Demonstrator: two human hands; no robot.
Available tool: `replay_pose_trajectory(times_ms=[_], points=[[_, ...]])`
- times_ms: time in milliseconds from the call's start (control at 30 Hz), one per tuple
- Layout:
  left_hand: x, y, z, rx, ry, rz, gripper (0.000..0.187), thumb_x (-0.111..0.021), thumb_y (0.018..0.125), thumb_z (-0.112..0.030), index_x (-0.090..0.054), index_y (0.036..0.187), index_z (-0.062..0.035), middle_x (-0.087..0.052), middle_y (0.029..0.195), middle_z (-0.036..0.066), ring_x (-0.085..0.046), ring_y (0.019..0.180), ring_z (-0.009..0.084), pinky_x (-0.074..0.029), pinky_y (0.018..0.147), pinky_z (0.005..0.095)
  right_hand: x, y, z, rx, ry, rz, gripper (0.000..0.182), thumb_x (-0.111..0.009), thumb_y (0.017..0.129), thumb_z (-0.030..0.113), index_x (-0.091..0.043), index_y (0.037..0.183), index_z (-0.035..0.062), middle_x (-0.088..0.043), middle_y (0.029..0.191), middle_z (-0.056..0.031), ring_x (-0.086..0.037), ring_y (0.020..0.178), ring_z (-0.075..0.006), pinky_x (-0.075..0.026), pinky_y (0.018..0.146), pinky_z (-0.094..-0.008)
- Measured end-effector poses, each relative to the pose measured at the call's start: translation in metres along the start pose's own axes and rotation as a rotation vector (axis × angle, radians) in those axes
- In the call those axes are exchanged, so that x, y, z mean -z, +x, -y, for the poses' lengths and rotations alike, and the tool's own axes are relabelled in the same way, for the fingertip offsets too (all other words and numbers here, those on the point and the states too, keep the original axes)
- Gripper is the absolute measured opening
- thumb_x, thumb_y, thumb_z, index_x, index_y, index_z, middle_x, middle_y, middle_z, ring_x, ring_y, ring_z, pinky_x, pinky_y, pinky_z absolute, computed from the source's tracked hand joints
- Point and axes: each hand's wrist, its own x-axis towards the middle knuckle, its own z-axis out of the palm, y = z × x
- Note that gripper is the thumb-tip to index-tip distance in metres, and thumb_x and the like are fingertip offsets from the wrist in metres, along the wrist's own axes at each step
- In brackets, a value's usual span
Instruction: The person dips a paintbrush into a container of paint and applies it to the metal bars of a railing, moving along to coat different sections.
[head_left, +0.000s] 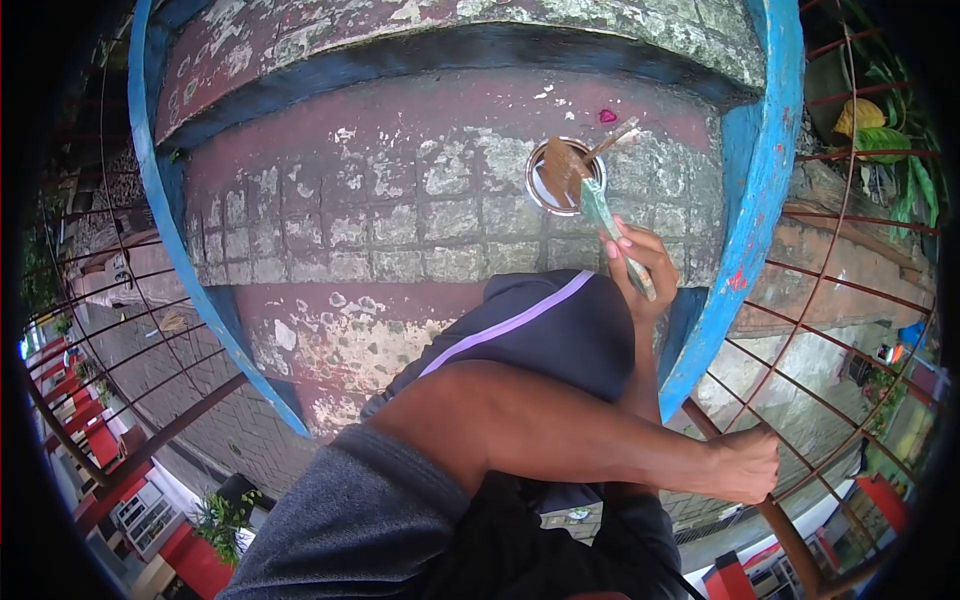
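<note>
My right hand [645, 262] is closed around the worn, greenish handle of a paintbrush [594, 203]. The brush's wide brown bristles are over the mouth of a round open tin [531, 188], which has whitish paint inside and brown on its rim. A thin stick [614, 138] leans out of the tin at its upper right. The tin stands on a worn, dark red step [400, 200] with patchy grey squares. My left forearm crosses in front of my right arm, and my left hand [745, 466] is closed on the brown metal railing [797, 545] at the lower right.
Blue side walls [752, 215] border the steps on both sides. Beyond them are rusty wire grids. A pink petal [607, 116] lies near the tin. My bent knee [570, 335], in dark cloth with a purple stripe, is just below the tin's step. Plants are at the right.
</note>
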Motion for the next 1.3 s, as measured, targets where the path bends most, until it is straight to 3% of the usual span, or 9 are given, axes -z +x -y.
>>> replay_pose_trajectory(times_ms=[100,167,400,600,667,733,833,1167,1300], points=[[0.002,0.0,0.002,-0.001,0.002,0.013,0.013,-0.07,0.075,-0.022,-0.078,0.067,-0.0155,-0.07,0.067,-0.004,-0.066,0.066,0.0147,-0.036,0.052,0.0388,-0.001,-0.004,-0.004,-0.054,0.134,-0.023,0.021,-0.077,0.09,-0.01,-0.066,0.106,-0.001,-0.075,0.115,-0.0261,-0.078,0.1,-0.0351,-0.064,0.086,-0.041],[0.002,-0.001,0.001,0.002,0.009,0.011,0.013,-0.07,0.076,-0.022,-0.078,0.067,-0.016,-0.07,0.066,-0.004,-0.064,0.064,0.0147,-0.034,0.052,0.0386,0.003,-0.012,-0.006,-0.23,0.3,-0.119,0.018,-0.074,0.094,-0.009,-0.065,0.107,-0.0008,-0.073,0.118,-0.0285,-0.078,0.1,-0.0339,-0.065,0.088,-0.0419],[-0.003,-0.006,0.002,-0.016,-0.013,0.032,0.014,-0.07,0.077,-0.023,-0.077,0.066,-0.0167,-0.07,0.066,-0.004,-0.063,0.063,0.0167,-0.036,0.054,0.0383,0.002,-0.01,-0.001,-0.29,0.373,-0.148,0.016,-0.071,0.095,-0.011,-0.064,0.106,-0.0024,-0.072,0.117,-0.0307,-0.078,0.098,-0.0324,-0.065,0.089,-0.0424],[0.0,-0.007,0.004,0.034,0.039,-0.096,0.022,-0.07,0.083,-0.02,-0.075,0.091,-0.0005,-0.073,0.075,0.009,-0.07,0.068,0.0191,-0.046,0.057,0.0371,0.003,-0.008,0.001,-0.305,0.533,-0.211,0.013,-0.075,0.092,-0.01,-0.069,0.102,-0.0031,-0.076,0.107,-0.0241,-0.078,0.104,-0.0318,-0.064,0.089,-0.0396],[0.0,-0.007,0.009,-0.012,0.061,-0.059,0.021,-0.07,0.083,-0.02,-0.073,0.09,-0.0006,-0.071,0.072,0.009,-0.069,0.067,0.0188,-0.046,0.056,0.0363,0.005,-0.006,-0.001,-0.322,0.388,-0.132,0.01,-0.076,0.093,-0.008,-0.071,0.099,-0.0018,-0.078,0.106,-0.0208,-0.077,0.11,-0.0303,-0.061,0.092,-0.0371],[0.001,-0.005,0.013,-0.032,0.128,-0.035,0.021,-0.07,0.082,-0.02,-0.072,0.09,-0.0007,-0.069,0.069,0.008,-0.068,0.065,0.0184,-0.046,0.055,0.0355,0.006,-0.007,-0.001,-0.237,0.355,-0.121,0.014,-0.073,0.094,-0.011,-0.068,0.105,-0.0027,-0.075,0.106,-0.0213,-0.076,0.11,-0.0361,-0.064,0.093,-0.0425],[0.003,-0.006,0.015,-0.037,0.115,-0.044,0.01,-0.07,0.078,-0.013,-0.064,0.082,-0.0055,-0.063,0.065,0.004,-0.067,0.06,0.0155,-0.046,0.048,0.0301,0.004,-0.011,0.001,-0.293,0.528,-0.204,0.012,-0.073,0.095,-0.01,-0.068,0.103,-0.0019,-0.075,0.103,-0.0199,-0.077,0.111,-0.0335,-0.063,0.094,-0.0401],[-0.007,-0.007,0.015,-0.083,0.106,0.012,0.008,-0.068,0.08,-0.012,-0.062,0.081,-0.0075,-0.062,0.065,0.005,-0.067,0.053,0.0179,-0.048,0.047,0.032,0.012,-0.019,-0.001,-0.319,0.516,-0.193,0.011,-0.073,0.096,-0.007,-0.068,0.103,-0.0015,-0.075,0.104,-0.0179,-0.077,0.109,-0.0309,-0.06,0.1,-0.0415],[-0.009,-0.006,0.015,-0.096,0.116,0.04,0.016,-0.072,0.086,-0.019,-0.062,0.082,-0.0074,-0.063,0.066,0.006,-0.068,0.056,0.02,-0.05,0.047,0.0336,0.024,-0.021,0.001,-0.363,0.62,-0.289,0.009,-0.071,0.099,-0.006,-0.067,0.105,-0.0005,-0.075,0.107,-0.0186,-0.076,0.106,-0.0292,-0.059,0.101,-0.0442]])
